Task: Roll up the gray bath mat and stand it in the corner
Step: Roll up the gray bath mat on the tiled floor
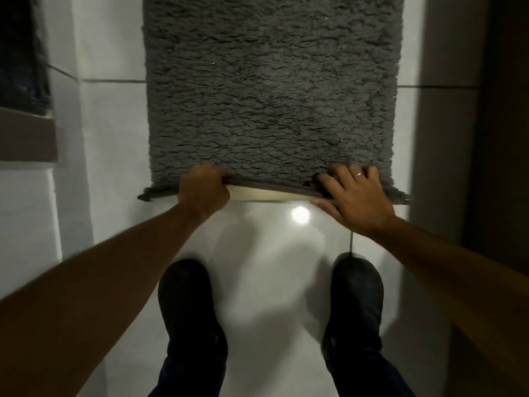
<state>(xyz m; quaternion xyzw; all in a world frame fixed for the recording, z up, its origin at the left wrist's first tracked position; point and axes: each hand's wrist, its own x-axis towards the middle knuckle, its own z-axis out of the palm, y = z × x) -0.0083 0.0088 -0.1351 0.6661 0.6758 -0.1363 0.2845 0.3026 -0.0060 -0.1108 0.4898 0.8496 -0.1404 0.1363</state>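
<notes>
The gray shaggy bath mat (272, 90) lies flat on the white tiled floor and runs from the top of the view down to my hands. Its near edge is lifted a little between my hands, showing a pale underside. My left hand (203, 188) is closed around that near edge, left of the middle. My right hand (355, 196) grips the same edge further right, fingers over the pile and thumb underneath; it wears a ring.
My two dark shoes (191, 305) stand on the glossy white floor (272, 253) just behind the mat's edge. A white wall (68, 156) with a dark brown ledge (25, 138) runs along the left. A dark wall or door (498, 138) stands on the right.
</notes>
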